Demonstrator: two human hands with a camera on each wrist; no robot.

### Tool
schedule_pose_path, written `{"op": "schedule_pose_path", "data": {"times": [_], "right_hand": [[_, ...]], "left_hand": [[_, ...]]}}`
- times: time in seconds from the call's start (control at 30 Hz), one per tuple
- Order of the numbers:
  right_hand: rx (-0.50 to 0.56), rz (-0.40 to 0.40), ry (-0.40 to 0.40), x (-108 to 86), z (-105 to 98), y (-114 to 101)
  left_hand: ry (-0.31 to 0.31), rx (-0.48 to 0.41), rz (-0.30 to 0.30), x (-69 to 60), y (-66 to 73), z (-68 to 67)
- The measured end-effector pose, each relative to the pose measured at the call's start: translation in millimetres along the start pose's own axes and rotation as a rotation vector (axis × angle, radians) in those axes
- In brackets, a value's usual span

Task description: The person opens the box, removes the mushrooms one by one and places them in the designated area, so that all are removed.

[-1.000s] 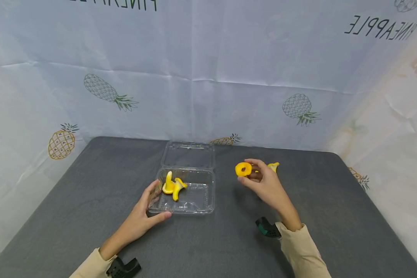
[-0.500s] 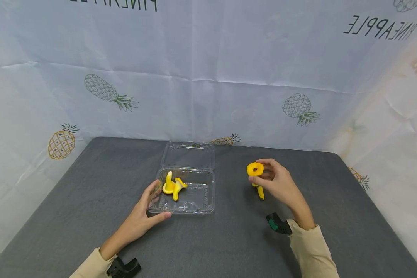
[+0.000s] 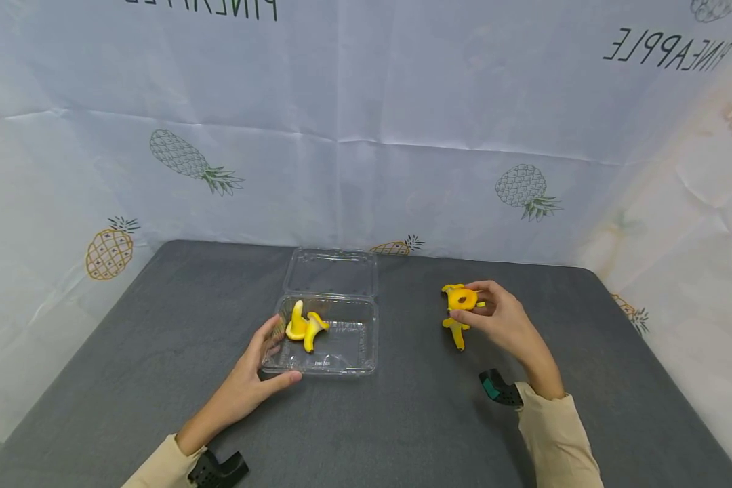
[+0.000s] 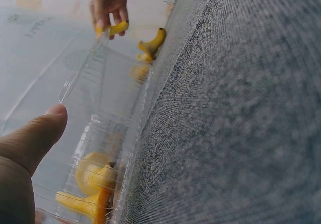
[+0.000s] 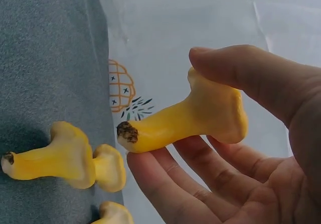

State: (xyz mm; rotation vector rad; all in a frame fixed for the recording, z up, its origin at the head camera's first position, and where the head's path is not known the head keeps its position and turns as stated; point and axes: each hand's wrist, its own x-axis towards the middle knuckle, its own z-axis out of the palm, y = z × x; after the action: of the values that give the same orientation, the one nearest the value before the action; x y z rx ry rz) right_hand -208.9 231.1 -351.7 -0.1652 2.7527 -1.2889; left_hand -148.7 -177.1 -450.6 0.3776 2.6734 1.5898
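One grey table (image 3: pixel 402 434), clear container (image 3: pixel 344 354), pineapple-printed cloth (image 3: pixel 366 81)

Cream sleeves (image 3: pixel 558 434), black wrist pieces (image 3: pixel 218 470), right with green patch (image 3: pixel 491 388).

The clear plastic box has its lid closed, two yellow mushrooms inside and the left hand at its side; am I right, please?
The lid is not closed: the head view shows it open. The clear plastic box has two yellow mushrooms inside and the left hand at its side.

Dark grey table (image 3: pixel 396 427) against a pale pineapple-printed cloth (image 3: pixel 378 81)
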Motion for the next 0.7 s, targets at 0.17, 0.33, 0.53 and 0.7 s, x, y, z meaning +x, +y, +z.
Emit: {"op": "schedule_pose_path", "data": {"times": [0.17,0.33,0.53,0.7], "right_hand": [[-0.012,0.006,-0.01,1.9,-2.1,6.7],[-0.059,0.042,-0.011,2.2,-6.1,11.7],[-0.064,0.058,-0.023,1.5,-11.4,18.2],[-0.085,0.089,-0.026,1.8,-15.3,24.3]], "left_hand": [[-0.003,0.001,-0.008,0.2,0.1,-0.4],[0.0,0.0,-0.002,0.2,-0.4,-0.2],[-0.006,-0.011,0.02,0.1,-1.2,0.2],[-0.006,-0.012,0.027,-0.1,-2.2,0.4]]}}
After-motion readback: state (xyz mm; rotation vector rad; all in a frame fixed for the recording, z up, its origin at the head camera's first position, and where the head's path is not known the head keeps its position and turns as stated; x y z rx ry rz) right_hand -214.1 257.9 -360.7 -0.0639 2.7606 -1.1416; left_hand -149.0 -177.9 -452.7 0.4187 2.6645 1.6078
